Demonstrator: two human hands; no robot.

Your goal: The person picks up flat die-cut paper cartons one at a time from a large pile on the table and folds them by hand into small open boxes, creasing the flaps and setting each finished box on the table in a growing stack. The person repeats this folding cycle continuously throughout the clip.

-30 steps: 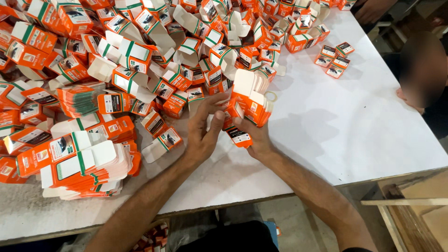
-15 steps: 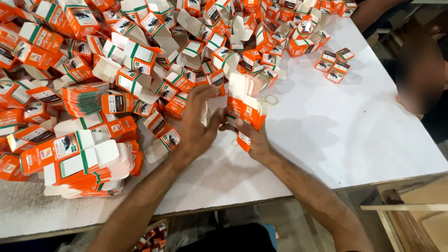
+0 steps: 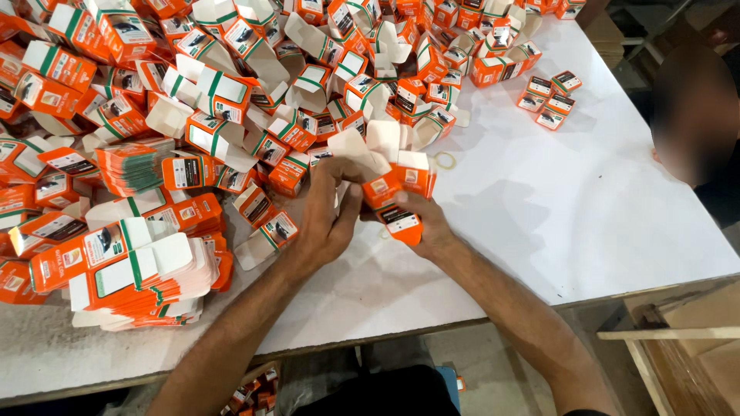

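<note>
Far left: stack of flat carton blanks (image 3: 142, 281) near desk (image 3: 586, 231) edge. Behind it, big heap of opened orange-and-white cartons (image 3: 231, 85).

Centre: left hand (image 3: 327, 219) curled, fingers pressing side of small carton bundle (image 3: 389, 173). Right hand (image 3: 424, 223) under it, fingers closed round bundle, one carton poking down. Bundle raised just above desk.

Right: rubber band (image 3: 445, 160) beside bundle; few closed boxes (image 3: 549, 100) well apart.

Risk: uneven squeeze, bundle splays, flaps crease; loose carton could slide out.
</note>
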